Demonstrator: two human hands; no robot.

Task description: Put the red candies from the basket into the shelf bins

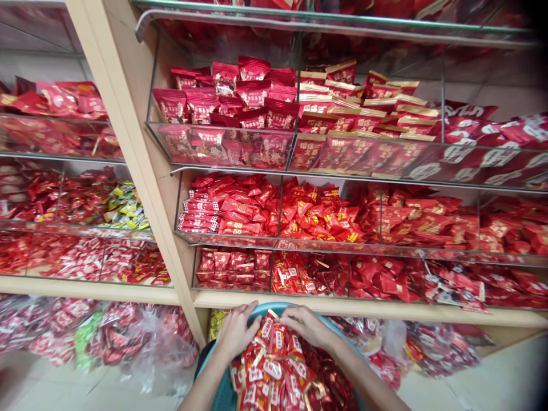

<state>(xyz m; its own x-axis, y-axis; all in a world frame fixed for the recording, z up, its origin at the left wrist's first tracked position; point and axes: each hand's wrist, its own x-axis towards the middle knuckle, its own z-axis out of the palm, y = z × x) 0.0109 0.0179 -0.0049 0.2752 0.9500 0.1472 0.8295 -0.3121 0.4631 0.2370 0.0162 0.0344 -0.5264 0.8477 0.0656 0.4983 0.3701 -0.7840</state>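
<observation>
A teal basket [277,306] at the bottom centre holds a heap of red candy packets [274,374] with white labels. At the heap's far left edge is my left hand [238,331], its fingers bent over the basket's inner side beside the packets. My right hand [309,325] reaches over the far right side, fingertips on the packets at the back of the heap. Whether the fingers of either hand are closed on a packet is not clear. Just beyond the hands, the lowest shelf bin [293,274] holds similar red packets with white labels.
Shelves with clear dividers hold red sweets, and a wooden post [141,142] separates two shelf units. A wooden ledge [385,309] runs behind the basket. Plastic bags of sweets [149,337] lie on the floor under the shelves, left and right. Thin glass edges jut out above.
</observation>
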